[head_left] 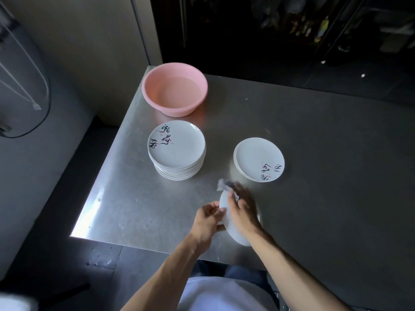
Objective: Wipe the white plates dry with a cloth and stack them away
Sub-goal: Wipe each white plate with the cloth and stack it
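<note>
Plate point(225, 217) held tilted above the near part of the counter point(325, 153): my left hand point(207, 218) grips its left rim, and my right hand point(242, 207) clutches a crumpled cloth point(224, 184) against its face. Beyond sit a tall stack of plates point(177, 151) on the left and a short stack point(258, 159) on the right. A pink basin point(170, 108) stands behind the tall stack.

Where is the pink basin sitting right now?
In the head view, the pink basin sits at the far left corner of the steel table, just beyond the taller plate stack.
</note>
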`<control>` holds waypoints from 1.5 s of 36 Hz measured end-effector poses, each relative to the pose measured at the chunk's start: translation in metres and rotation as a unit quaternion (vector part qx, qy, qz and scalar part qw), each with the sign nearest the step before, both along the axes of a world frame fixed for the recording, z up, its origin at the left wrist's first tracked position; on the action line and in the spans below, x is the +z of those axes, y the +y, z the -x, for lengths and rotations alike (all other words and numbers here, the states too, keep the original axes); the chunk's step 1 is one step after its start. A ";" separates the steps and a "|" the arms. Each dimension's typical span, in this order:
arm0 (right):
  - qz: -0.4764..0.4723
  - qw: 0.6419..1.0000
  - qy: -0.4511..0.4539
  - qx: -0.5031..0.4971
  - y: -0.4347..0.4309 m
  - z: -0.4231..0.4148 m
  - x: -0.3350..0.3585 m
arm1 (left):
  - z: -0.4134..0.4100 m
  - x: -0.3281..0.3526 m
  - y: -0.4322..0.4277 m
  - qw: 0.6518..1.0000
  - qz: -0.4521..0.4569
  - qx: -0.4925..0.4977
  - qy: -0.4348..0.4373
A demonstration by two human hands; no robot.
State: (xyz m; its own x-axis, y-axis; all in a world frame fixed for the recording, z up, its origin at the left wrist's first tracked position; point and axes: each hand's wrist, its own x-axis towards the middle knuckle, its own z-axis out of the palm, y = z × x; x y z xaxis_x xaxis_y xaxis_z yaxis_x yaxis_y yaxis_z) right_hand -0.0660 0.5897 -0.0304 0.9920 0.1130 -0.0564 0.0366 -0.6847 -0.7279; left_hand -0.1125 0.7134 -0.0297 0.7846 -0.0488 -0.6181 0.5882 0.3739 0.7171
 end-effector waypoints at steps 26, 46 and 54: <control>-0.058 0.982 0.120 -0.134 -0.009 -0.009 -0.005 | -0.008 -0.003 0.016 1.000 0.015 -0.009 -0.006; -0.096 0.994 0.014 -0.042 0.002 -0.011 -0.001 | -0.017 -0.004 0.019 0.998 0.040 -0.038 0.011; 0.012 0.999 0.044 0.024 -0.019 -0.003 -0.024 | -0.011 -0.007 0.021 0.999 0.008 -0.046 0.010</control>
